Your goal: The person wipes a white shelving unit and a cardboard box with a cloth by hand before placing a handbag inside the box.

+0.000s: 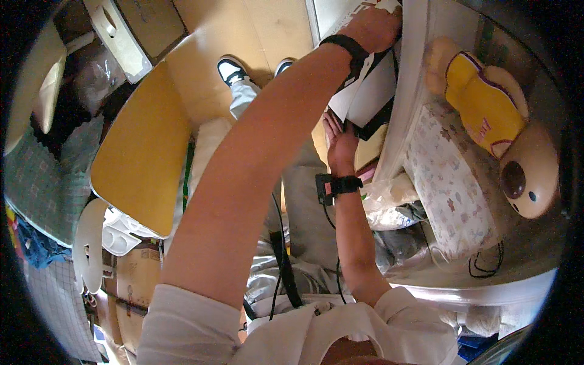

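Note:
My left arm crosses the view toward the top right, where my left hand [378,29] is bent over the far end of a black-and-white box [374,91]. Its fingertips are hidden, so their grip cannot be made out. At the near end of the same box, my right hand [342,137] has its fingers stretched out along the side, touching the dark edge. White panels show on the box's upper face, and its far part is covered by my left wrist. Both wrists wear black straps; a small device [325,189] sits on the right one.
On my right, a pale-framed bed or shelf edge [409,91] holds a plush toy [486,109] in yellow and a patterned cushion [453,182]. Plastic bags [389,213] lie below. To my left stand a yellow-topped chair [143,152] and cardboard boxes [137,277]. Cables hang before me.

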Action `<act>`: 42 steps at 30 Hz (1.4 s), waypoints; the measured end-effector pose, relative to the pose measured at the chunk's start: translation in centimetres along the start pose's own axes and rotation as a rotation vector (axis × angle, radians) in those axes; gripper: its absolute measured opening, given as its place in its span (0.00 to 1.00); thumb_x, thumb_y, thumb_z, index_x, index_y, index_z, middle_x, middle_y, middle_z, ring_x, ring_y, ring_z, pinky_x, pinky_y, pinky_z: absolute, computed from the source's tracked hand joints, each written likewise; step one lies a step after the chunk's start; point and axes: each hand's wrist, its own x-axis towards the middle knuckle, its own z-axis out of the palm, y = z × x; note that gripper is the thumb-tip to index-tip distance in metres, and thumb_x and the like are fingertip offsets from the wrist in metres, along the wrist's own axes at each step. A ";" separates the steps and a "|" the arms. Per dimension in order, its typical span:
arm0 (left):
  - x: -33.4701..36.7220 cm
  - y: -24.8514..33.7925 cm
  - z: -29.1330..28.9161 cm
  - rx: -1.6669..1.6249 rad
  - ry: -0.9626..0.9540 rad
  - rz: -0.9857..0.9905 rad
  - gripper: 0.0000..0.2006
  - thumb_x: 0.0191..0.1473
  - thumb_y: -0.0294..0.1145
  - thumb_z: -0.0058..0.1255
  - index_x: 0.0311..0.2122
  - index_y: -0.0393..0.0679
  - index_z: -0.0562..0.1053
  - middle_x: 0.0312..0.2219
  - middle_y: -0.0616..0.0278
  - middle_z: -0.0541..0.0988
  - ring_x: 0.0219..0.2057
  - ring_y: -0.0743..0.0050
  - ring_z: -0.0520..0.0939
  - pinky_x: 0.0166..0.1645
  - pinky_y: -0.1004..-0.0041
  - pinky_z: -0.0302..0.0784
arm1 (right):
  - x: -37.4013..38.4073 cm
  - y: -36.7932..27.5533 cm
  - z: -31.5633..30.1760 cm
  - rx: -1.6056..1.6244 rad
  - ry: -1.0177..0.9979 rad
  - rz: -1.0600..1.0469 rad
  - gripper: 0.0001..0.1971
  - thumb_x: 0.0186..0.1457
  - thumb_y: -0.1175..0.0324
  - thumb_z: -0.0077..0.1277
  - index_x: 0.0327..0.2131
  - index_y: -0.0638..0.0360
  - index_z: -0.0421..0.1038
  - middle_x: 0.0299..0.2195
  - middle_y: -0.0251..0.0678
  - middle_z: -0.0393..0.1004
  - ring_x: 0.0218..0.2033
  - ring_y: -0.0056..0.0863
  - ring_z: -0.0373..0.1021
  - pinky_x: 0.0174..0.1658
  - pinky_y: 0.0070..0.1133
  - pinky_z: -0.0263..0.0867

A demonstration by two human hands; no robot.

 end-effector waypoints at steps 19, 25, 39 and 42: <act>-6.6 2.2 -3.8 0.046 -0.087 -0.131 0.16 0.53 0.25 0.42 0.48 0.31 0.67 0.25 0.42 0.79 0.29 0.43 0.82 0.33 0.54 0.78 | -3.8 3.0 0.8 0.432 0.111 0.252 0.30 0.53 0.85 0.34 0.61 0.68 0.47 0.61 0.50 0.55 0.60 0.49 0.60 0.63 0.38 0.59; -8.3 2.0 -4.6 0.045 -0.091 -0.145 0.16 0.53 0.26 0.42 0.47 0.30 0.67 0.24 0.42 0.79 0.27 0.44 0.81 0.31 0.55 0.77 | -5.2 10.3 0.2 -0.023 0.057 0.217 0.24 0.61 0.75 0.36 0.60 0.70 0.49 0.58 0.54 0.60 0.57 0.51 0.63 0.60 0.39 0.63; -10.7 1.4 -5.7 -0.161 0.134 -0.262 0.20 0.50 0.29 0.49 0.47 0.28 0.64 0.21 0.43 0.77 0.25 0.39 0.78 0.31 0.50 0.74 | -6.3 4.1 -3.3 -0.301 0.232 0.235 0.16 0.65 0.72 0.35 0.50 0.74 0.63 0.55 0.47 0.62 0.55 0.42 0.63 0.58 0.39 0.68; -9.3 1.6 -6.1 -0.175 0.167 -0.273 0.20 0.50 0.30 0.48 0.46 0.28 0.65 0.21 0.42 0.77 0.26 0.39 0.79 0.32 0.50 0.74 | -6.3 2.6 -4.0 -0.496 0.126 0.318 0.24 0.58 0.74 0.46 0.58 0.49 0.64 0.57 0.45 0.61 0.52 0.39 0.64 0.51 0.39 0.67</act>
